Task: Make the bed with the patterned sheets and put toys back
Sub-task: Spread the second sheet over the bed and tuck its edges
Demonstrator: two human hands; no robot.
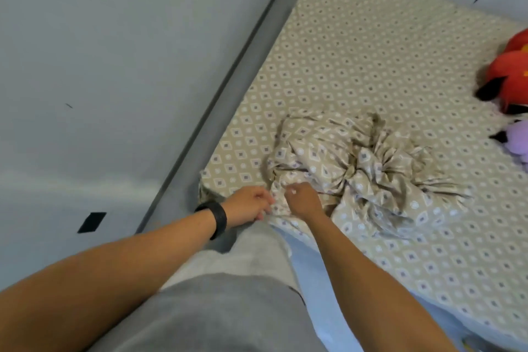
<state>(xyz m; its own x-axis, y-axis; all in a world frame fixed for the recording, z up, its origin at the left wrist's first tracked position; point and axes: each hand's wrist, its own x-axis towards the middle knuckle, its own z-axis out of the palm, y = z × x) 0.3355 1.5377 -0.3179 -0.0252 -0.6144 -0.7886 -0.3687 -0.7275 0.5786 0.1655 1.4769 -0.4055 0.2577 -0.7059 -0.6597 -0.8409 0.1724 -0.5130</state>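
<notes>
Pinching the near edge of the crumpled beige diamond-patterned sheet (351, 163), the left hand (248, 206) and right hand (301, 200) sit side by side; its bunched bulk lies beyond and rightward on the bed (371, 51).

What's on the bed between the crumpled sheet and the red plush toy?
Nothing: in the head view, only bare fitted sheet lies between the crumpled sheet and the red toy.
</notes>
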